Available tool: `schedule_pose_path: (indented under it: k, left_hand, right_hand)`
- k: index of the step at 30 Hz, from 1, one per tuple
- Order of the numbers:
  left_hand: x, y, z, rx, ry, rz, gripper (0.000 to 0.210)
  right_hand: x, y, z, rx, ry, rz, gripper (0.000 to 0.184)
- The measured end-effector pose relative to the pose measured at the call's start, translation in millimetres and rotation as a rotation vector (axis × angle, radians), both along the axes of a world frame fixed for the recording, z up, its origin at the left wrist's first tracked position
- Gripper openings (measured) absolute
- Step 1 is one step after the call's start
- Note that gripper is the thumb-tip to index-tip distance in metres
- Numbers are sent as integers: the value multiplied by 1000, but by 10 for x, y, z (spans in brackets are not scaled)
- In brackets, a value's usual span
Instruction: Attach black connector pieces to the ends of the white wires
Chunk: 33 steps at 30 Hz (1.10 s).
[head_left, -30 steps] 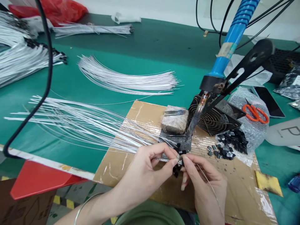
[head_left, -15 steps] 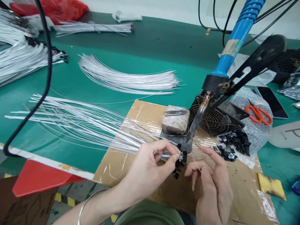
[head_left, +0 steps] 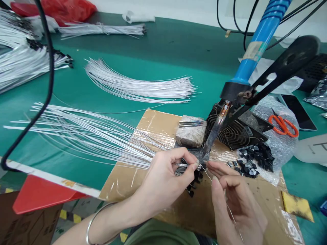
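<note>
My left hand is closed around the ends of a loose bunch of white wires, its thumb and forefinger pinched near the tips. Small black connectors hang below those fingers. Between thumb and fingers of my right hand runs a thin strand of solder wire, trailing down across the palm. Its upper end meets the left fingertips, just under the tip of a blue-handled soldering iron. Exactly what the left fingertips pinch is partly hidden.
A fixed black bracket holds the iron over cardboard. Nearby are a wrapped block, a black fan, loose black connectors, orange scissors and a yellow sponge. More white wires lie behind.
My right hand has brought the solder wire left and up to my left fingertips. The black connector that stuck out past the left fingertips no longer shows there.
</note>
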<state>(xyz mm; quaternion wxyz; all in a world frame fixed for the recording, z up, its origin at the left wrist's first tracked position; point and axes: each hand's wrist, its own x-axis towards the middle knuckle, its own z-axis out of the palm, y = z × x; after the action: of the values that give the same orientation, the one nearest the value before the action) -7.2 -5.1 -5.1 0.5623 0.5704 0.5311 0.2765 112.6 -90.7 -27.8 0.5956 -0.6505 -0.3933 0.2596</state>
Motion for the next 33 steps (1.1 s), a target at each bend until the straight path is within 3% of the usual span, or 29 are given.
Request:
schedule_pose_path:
  k: [21,33]
  left_hand:
    - [62,127,134,5,-25,49,13]
    - [75,161,131,38,-44,43,12]
  right_hand:
    - [60,139,100,-50,211,18,24]
    - [75,156,117,-64,219,8,25]
